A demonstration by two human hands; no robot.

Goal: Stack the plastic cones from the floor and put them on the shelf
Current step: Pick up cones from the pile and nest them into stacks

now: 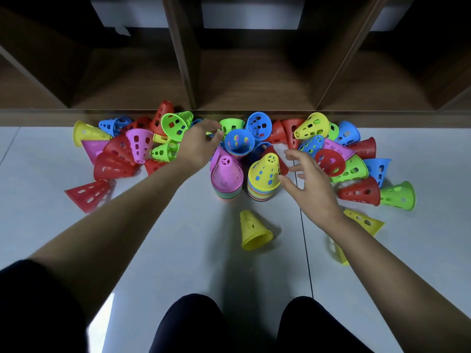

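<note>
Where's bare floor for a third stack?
Bare tile lies between the pink-topped cone stack and the lone red plastic cone at left, and nearer you around the fallen yellow plastic cone. Crowded along the wooden shelf base and right of the yellow-topped stack.

Smooth, faintly glossy plastic in the cones (256, 230); matt wood-grain boards on the shelf (254, 80); smooth, softly reflective tile across the floor (193, 238).
</note>
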